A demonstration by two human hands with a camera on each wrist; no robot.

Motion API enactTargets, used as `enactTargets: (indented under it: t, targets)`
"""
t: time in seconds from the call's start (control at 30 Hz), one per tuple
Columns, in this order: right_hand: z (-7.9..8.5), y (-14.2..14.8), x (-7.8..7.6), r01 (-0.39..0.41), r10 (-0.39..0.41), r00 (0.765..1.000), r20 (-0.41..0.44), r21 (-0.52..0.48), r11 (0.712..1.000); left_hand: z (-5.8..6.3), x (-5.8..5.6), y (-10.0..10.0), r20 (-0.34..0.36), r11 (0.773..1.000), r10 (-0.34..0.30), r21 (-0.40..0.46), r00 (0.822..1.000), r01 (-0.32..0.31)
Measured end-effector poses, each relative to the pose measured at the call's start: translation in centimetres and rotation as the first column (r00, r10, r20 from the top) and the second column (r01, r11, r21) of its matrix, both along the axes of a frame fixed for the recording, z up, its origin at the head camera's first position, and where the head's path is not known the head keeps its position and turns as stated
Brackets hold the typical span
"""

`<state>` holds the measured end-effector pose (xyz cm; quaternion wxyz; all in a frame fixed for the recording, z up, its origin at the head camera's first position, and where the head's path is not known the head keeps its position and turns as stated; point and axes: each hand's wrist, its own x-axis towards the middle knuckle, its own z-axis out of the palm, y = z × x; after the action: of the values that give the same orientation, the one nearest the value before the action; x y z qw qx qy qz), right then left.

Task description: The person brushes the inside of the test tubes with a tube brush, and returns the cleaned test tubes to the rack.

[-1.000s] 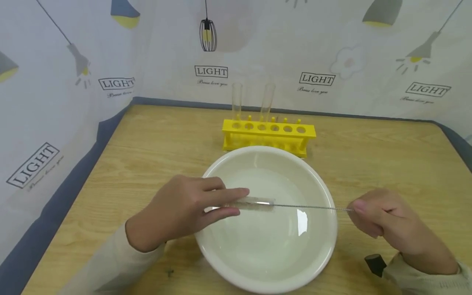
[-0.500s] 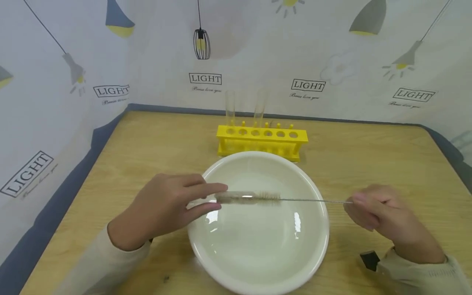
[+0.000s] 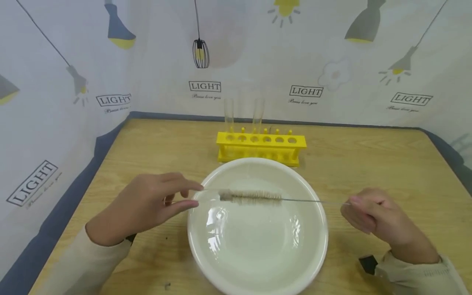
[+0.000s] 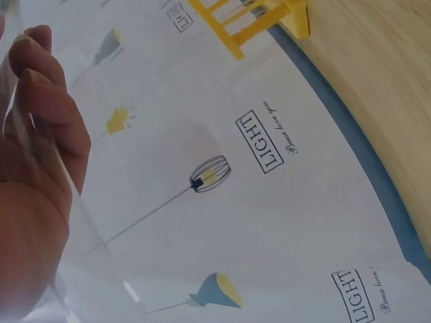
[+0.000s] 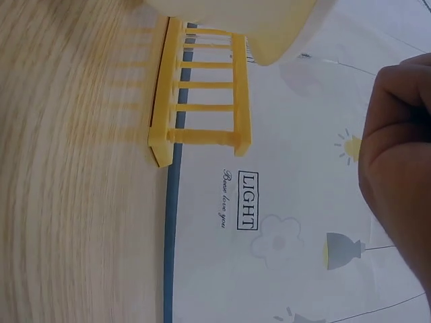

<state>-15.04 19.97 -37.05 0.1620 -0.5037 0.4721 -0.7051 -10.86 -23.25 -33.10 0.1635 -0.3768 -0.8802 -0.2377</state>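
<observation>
One clear cylindrical tube [image 3: 212,195] sits level above the round white basin [image 3: 254,172], presumably to contain drips. The left hand [image 3: 147,205] pinches it, thumb opposing fingers; the right hand [image 3: 380,215] grips the beige-bristled wire brush [image 3: 256,196], aligned likely against jamming.

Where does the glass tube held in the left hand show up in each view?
Head: left of centre, the glass tube lies between the left hand's finger and thumb, its mouth around one end of the brush.
Left wrist: along the left side, at the hand.
Right wrist: not in it.
Shared landmark: the yellow rack, beyond the bowl in head, at the top in left wrist, upper left of centre in right wrist.
</observation>
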Motion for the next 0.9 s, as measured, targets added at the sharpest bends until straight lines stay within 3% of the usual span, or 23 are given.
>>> enactTargets:
  t: [0.1, 0.23, 0.3, 0.5, 0.67, 0.73, 0.8, 0.9]
  targets:
    - [-0.1, 0.4, -0.2, 0.006, -0.005, 0.999, 0.04, -0.016, 1.0, 0.1, -0.3, -1.0, 0.01, 0.996, 0.091, -0.008, 0.996, -0.091]
    - [-0.6, 0.6, -0.4, 0.005, -0.005, 0.998, 0.065, 0.008, 1.0, 0.0, -0.8, -1.7, 0.106, 0.975, 0.219, 0.008, 0.97, -0.221]
    - [-1.0, 0.6, -0.3, 0.022, -0.026, 0.997, 0.079, 0.054, 0.998, 0.1, -1.4, -1.7, 0.162, 0.965, 0.24, 0.065, 0.957, -0.253]
    - [-2.0, 0.9, 0.0, 0.107, -0.125, 0.989, 0.083, 0.193, 0.975, 2.5, -3.9, 0.5, 0.258, 0.917, 0.18, 0.305, 0.949, -0.256]
    - [-2.1, 1.0, 0.1, 0.157, -0.183, 0.98, 0.08, 0.26, 0.953, 6.1, -5.3, 3.8, 0.32, 0.843, 0.044, 0.496, 0.946, -0.207]
    - [-2.0, 0.9, 0.1, 0.168, -0.199, 0.977, 0.083, 0.285, 0.944, 7.4, -5.7, 5.1, 0.333, 0.82, 0.025, 0.533, 0.943, -0.21]
    - [-1.9, 0.7, 0.3, 0.188, -0.222, 0.972, 0.076, 0.316, 0.93, 8.4, -6.1, 6.1, 0.333, 0.824, 0.059, 0.516, 0.941, -0.234]
    - [-1.8, 0.4, 0.4, 0.226, -0.262, 0.964, 0.053, 0.364, 0.904, 9.3, -6.7, 7.2, 0.313, 0.849, 0.124, 0.459, 0.942, -0.264]
